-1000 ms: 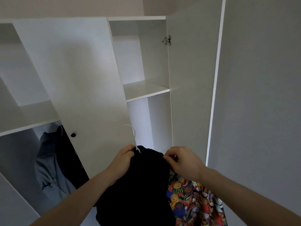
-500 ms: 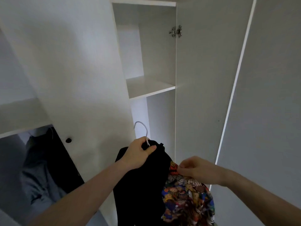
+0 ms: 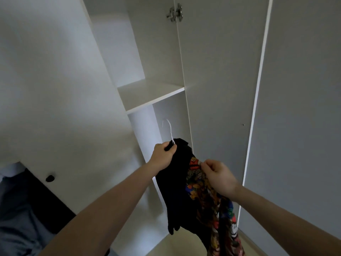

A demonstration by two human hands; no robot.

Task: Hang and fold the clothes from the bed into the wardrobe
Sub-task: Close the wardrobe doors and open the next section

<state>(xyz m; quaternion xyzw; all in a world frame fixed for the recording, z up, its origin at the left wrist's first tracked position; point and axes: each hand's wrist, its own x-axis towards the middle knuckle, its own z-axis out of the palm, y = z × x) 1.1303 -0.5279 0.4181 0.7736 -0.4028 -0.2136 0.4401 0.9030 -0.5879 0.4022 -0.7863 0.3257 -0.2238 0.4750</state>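
Note:
A black garment point(image 3: 178, 191) hangs from a white hanger point(image 3: 169, 129), whose hook points up in front of the open wardrobe compartment. My left hand point(image 3: 163, 157) grips the hanger's neck together with the top of the black cloth. A colourful patterned garment point(image 3: 217, 215) hangs to the right of the black one. My right hand point(image 3: 217, 175) pinches its upper edge. Both garments hang free in front of the lower section of the white wardrobe point(image 3: 153, 97), under its shelf.
An open wardrobe door point(image 3: 60, 100) with a black knob point(image 3: 49, 178) stands at the left. Behind it hang grey and dark clothes point(image 3: 20, 209). Another open door point(image 3: 219, 89) with a metal hinge point(image 3: 174, 14) stands at the right, next to a white panel point(image 3: 302, 117).
I have come closer to the wardrobe. My left hand has lifted the hanger and the black garment higher, towards the compartment under the shelf. My right hand followed with the patterned garment.

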